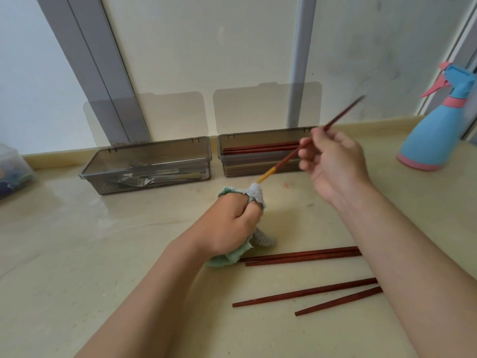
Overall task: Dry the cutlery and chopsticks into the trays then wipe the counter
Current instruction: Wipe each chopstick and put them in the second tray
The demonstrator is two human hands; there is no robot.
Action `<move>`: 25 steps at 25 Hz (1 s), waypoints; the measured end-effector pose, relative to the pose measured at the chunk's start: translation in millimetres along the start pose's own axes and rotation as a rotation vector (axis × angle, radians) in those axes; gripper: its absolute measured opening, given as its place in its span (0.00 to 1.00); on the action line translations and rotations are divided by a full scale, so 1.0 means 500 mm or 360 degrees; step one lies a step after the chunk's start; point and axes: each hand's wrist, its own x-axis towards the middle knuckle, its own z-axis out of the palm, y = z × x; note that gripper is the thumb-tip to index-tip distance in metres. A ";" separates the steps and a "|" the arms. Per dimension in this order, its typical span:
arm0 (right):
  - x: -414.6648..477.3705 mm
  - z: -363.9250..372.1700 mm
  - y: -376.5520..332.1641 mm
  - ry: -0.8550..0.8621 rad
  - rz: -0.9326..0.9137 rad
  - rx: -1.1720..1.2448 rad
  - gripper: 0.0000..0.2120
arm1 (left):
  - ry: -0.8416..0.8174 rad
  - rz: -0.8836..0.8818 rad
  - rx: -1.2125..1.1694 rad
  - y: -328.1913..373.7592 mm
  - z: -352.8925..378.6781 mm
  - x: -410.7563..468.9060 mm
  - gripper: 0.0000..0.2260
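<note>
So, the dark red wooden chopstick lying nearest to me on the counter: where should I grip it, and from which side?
I would pinch the nearest dark red wooden chopstick near its thicker right end, from above. It lies flat on the beige counter, apart from the other chopsticks, so only top and sides are open, and the thick end offers more to hold.

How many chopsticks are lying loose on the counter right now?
4 chopsticks: a side-by-side pair beside the cloth, then one and another splayed nearer the person. The right forearm may hide more.
</note>
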 end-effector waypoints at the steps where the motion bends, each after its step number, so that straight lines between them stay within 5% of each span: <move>1: 0.009 -0.004 -0.008 0.0046 -0.0086 0.0055 0.04 | 0.0051 -0.0027 -0.0013 -0.004 -0.002 0.000 0.23; 4: 0.024 -0.007 -0.002 0.0011 -0.0581 -0.0215 0.06 | 0.0144 -0.0095 -0.0023 -0.016 -0.004 0.003 0.22; 9: 0.063 -0.028 0.044 -0.0176 -0.1550 -0.1595 0.10 | 0.0115 -0.0109 0.0041 -0.015 0.006 0.002 0.22; 17: 0.065 0.003 0.072 -0.0063 -0.1129 -0.2278 0.10 | 0.0068 -0.0072 0.0095 -0.018 0.011 0.007 0.21; 25: 0.045 0.005 0.075 -0.0385 -0.0800 -0.2645 0.16 | 0.0063 -0.0097 0.0085 -0.019 0.012 0.005 0.21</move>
